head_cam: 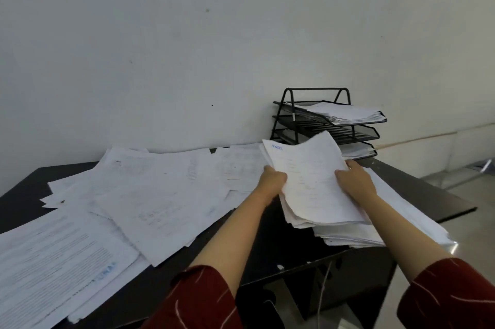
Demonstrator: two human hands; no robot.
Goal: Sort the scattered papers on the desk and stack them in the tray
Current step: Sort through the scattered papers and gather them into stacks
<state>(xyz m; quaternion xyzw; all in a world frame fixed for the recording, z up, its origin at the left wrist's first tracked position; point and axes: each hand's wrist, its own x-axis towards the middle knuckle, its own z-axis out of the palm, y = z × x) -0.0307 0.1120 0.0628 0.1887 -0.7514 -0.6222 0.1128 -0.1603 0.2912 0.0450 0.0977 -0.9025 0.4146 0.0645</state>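
Both hands grip the paper bundle (310, 181), long axis toward the tray (356, 135).

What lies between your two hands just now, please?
In the head view, a bundle of papers spans the gap, held by the left hand and right hand at its sides.

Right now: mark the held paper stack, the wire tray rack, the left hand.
held paper stack (310, 176), head view, middle of top sheet
wire tray rack (318, 93), head view, top bar
left hand (273, 180), head view, knuckles
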